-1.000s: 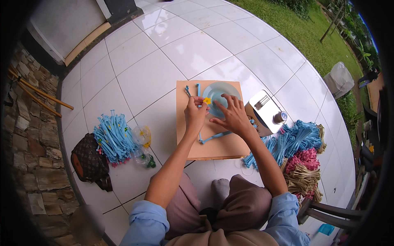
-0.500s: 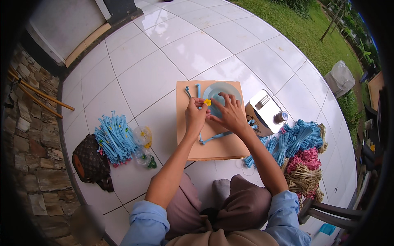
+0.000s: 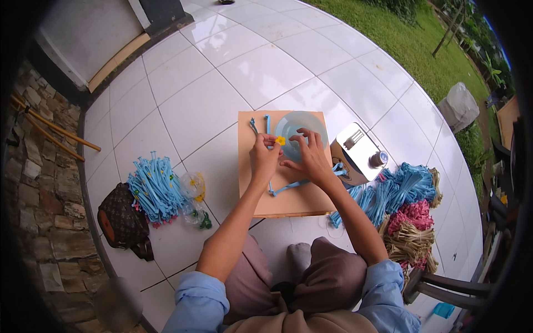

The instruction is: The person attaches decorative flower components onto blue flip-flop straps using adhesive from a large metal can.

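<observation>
While both hands work over the board [image 3: 288, 202], left hand [image 3: 264, 158] pinches a yellow bead [image 3: 281, 141] for threading; right hand [image 3: 308, 161], fingers spread, grip empty, steadies a blue strip [image 3: 288, 187] beside the plate [image 3: 300, 125].

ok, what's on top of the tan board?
On the board: a pale blue plate, blue sticks, a small yellow piece, and both hands, left and right. Whatever lies under the hands is covered.
</observation>
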{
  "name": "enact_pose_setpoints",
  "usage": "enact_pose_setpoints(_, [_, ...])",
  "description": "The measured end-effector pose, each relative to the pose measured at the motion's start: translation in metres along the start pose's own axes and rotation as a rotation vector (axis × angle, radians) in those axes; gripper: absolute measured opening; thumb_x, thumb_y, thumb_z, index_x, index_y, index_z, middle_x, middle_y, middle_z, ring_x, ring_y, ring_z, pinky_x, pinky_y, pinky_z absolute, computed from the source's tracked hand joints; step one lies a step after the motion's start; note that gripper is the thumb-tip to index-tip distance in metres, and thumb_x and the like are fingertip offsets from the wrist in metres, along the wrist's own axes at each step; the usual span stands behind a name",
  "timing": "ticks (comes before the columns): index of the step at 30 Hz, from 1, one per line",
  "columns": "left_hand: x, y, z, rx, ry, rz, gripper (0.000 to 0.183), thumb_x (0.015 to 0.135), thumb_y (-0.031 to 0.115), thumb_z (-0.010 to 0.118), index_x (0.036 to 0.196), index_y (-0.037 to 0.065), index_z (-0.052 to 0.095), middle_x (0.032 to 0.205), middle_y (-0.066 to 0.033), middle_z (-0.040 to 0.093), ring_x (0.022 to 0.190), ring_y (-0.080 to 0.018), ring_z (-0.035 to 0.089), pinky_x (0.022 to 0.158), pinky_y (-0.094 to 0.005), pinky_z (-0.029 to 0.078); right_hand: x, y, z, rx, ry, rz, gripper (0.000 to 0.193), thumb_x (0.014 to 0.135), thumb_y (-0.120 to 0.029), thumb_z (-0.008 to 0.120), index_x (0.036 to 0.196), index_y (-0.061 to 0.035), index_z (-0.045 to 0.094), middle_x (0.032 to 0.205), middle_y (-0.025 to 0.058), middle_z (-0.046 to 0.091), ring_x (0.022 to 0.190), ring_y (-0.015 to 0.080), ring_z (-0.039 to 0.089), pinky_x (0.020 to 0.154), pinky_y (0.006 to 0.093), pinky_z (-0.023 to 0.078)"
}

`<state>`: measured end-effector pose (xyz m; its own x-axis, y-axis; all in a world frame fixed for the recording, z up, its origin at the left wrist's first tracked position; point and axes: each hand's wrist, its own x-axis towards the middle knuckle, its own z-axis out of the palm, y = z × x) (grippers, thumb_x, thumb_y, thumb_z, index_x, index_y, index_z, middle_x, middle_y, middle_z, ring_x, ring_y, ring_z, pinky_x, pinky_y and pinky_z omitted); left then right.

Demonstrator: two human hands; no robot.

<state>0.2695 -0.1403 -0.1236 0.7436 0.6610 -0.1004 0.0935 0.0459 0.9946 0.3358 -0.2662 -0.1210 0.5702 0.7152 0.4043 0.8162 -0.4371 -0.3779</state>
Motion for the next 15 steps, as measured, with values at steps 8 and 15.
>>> enact_pose_setpoints(8, [-0.002,0.006,-0.003,0.070,-0.011,0.082,0.013,0.080,0.005,0.058,0.092,0.000,0.061,0.078,-0.0098,0.066,0.066,-0.0145,0.064,0.058,-0.0239,0.052,-0.002,-0.023,-0.026,-0.044,0.149,-0.104,0.041,0.071,-0.017,0.067,0.109,-0.0158,0.056,0.117,0.0087,0.044,0.106,0.0303,0.041,0.087,0.0412,0.035])
enact_pose_setpoints(15, [-0.007,0.021,-0.005,-0.223,-0.155,-0.132,0.020,0.083,0.005,0.057,0.101,-0.004,0.058,0.089,-0.0096,0.064,0.079,-0.0138,0.062,0.071,-0.0228,0.053,-0.004,-0.019,-0.023,-0.133,0.208,-0.127,0.036,0.070,-0.009,0.065,0.104,-0.0170,0.060,0.116,0.0051,0.046,0.107,0.0274,0.042,0.087,0.0409,0.035])
